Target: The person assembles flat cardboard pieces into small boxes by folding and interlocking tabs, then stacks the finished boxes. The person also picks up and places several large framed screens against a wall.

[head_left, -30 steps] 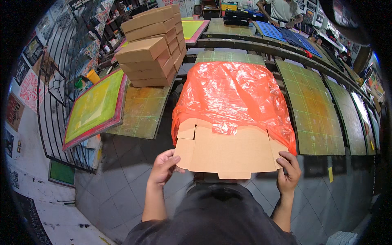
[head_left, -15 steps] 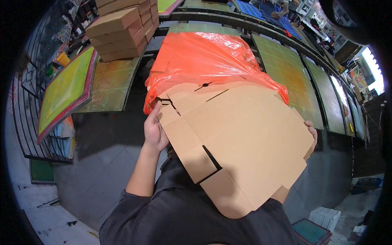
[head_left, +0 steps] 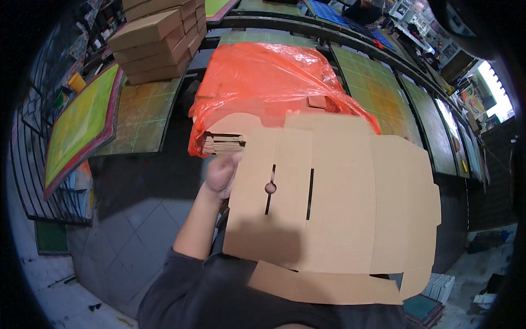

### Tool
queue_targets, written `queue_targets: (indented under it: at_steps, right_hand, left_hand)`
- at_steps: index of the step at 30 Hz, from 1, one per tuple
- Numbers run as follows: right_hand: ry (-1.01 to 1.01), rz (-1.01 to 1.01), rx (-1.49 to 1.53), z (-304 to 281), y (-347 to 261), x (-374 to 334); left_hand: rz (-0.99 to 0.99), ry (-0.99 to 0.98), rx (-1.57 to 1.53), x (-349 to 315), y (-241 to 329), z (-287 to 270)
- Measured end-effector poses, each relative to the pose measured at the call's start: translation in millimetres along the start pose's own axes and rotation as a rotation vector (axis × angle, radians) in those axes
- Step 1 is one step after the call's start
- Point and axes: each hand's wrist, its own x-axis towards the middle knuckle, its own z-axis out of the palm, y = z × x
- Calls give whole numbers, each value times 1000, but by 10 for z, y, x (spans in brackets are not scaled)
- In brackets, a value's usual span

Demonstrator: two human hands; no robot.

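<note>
A flat brown cardboard box blank (head_left: 342,219), die-cut with slots, a round hole and fold lines, is held up in front of my torso. At its left edge my left hand (head_left: 222,174) is closed, the fingers going behind the sheet. The blank hides my right hand and forearm. A bit of skin shows through its round hole; whose hand it belongs to I cannot tell. Just beyond lies an orange plastic bag (head_left: 268,71), open toward me, with a stack of similar flat blanks (head_left: 222,143) inside. The blank's far edge overlaps the bag's mouth.
Folded brown boxes (head_left: 156,44) are piled at the far left. A yellow-green framed screen (head_left: 82,129) leans by the left board. More stained flat boards (head_left: 378,90) line the right side. Dark rails (head_left: 285,24) run across behind the bag. Grey tiled floor (head_left: 131,236) lies below.
The blank has been turned, so its slotted side now faces left and a flap hangs nearest me. My right hand, earlier at its right edge, has gone out of sight.
</note>
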Motion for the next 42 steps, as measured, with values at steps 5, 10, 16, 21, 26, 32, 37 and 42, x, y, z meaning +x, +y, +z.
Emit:
queue_targets:
  at_steps: [5,10,16,21,26,32,37,42]
  right_hand:
    - [10,-9,-12,174,-6,152]
    - [72,-19,-60,488,64,373]
    - [257,-26,-448,733,597,281]
    - [117,-61,-936,720,1021,-251]
    - [-390,-284,-1581,1008,1111,-523]
    - [-384,-257,-1488,777,1169,-347]
    - [-321,-178,-1327,725,1089,-285]
    - [-330,-189,-1392,756,1056,-263]
  left_hand:
    - [124,299,620,249,213,673]
    - [284,-28,329,485,689,651]
    - [670,517,425,491,402,372]
    - [867,774,184,286,-153,-95]
    - [725,640,220,154,-446,65]
    - [536,532,1730,-449,-165,-570]
    - [871,1235,2022,-548,400,-423]
    - [638,1043,2204,-586,648,-377]
